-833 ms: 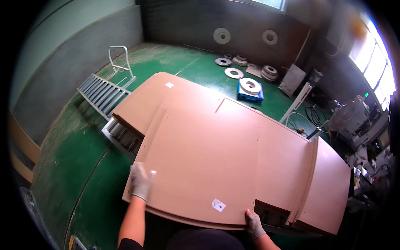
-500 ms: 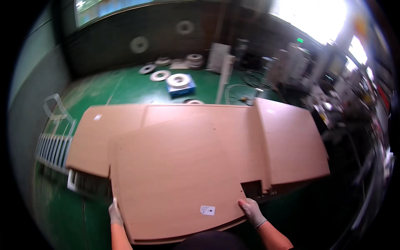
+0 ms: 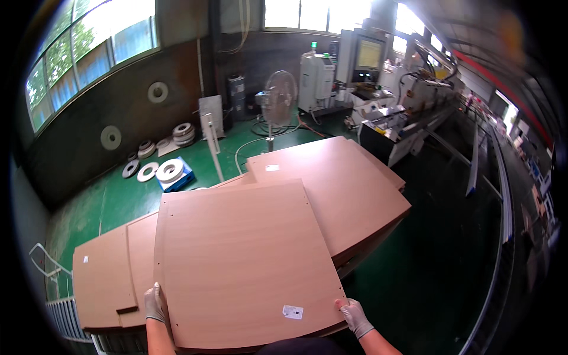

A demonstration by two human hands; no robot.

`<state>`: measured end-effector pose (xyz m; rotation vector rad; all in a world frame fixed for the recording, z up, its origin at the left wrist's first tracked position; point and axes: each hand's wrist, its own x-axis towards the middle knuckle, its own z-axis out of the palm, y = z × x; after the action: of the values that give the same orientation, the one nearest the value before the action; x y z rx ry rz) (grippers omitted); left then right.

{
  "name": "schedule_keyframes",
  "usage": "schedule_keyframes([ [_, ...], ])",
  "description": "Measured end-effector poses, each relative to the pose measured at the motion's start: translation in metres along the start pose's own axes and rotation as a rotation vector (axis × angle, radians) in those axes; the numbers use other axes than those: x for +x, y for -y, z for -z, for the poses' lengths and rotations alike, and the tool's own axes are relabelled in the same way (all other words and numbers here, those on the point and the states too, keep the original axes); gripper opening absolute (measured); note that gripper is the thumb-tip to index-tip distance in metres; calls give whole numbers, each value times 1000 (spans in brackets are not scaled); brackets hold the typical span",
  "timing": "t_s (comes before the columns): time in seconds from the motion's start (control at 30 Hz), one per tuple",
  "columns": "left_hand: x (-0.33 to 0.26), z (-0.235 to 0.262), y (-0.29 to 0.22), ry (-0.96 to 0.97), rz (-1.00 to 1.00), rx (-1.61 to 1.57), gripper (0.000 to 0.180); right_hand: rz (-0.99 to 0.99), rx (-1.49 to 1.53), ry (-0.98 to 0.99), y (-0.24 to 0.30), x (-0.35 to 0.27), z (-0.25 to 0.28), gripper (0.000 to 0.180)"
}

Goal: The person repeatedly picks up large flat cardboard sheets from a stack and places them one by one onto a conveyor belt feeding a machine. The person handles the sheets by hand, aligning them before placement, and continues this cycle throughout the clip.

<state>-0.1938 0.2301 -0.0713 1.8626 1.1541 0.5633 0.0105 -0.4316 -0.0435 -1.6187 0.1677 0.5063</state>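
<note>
Blue box (image 3: pixel 180 181) carries white rings (image 3: pixel 167 176) beyond the panel (image 3: pixel 244 265).

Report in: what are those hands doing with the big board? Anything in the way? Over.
Left hand on left edge of big board, right hand on right edge. Label faces up. Possibly in the way: other boards it overlaps; contact unclear.

White daylight glares through the windows (image 3: pixel 316 15), the floor (image 3: pixel 423 254) lies dark beyond the right edge of the boards (image 3: pixel 248 248), and outermost lines bend.
</note>
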Motion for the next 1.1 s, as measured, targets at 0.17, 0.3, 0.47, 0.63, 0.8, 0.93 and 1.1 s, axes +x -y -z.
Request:
schedule_keyframes([
  [0.17, 38, -76, -39, 157, -237, 30, 51, 80, 61, 60, 36, 54, 80, 39],
  [0.3, 1, -174, -162, 326, -639, 196, 47, 149, 24, -89, 71, 146, 192, 37],
  [0.47, -50, -278, -214, 404, -258, 45, 37, 617, -1041, -872, 111, 261, 212, 45],
  [0.63, -180, -372, -246, 563, -31, -240, 66, 419, -1172, -789, 138, 298, 184, 49],
  [0.8, -176, -441, -237, 499, -172, -88, 84, 368, -1234, -763, 160, 332, 206, 48],
  [0.93, -168, -443, -246, 438, -133, 65, 88, 427, -1251, -794, 148, 341, 197, 50],
  [1.1, -160, -391, -196, 634, -280, -37, 60, 792, -1238, -647, 104, 295, 130, 52],
])
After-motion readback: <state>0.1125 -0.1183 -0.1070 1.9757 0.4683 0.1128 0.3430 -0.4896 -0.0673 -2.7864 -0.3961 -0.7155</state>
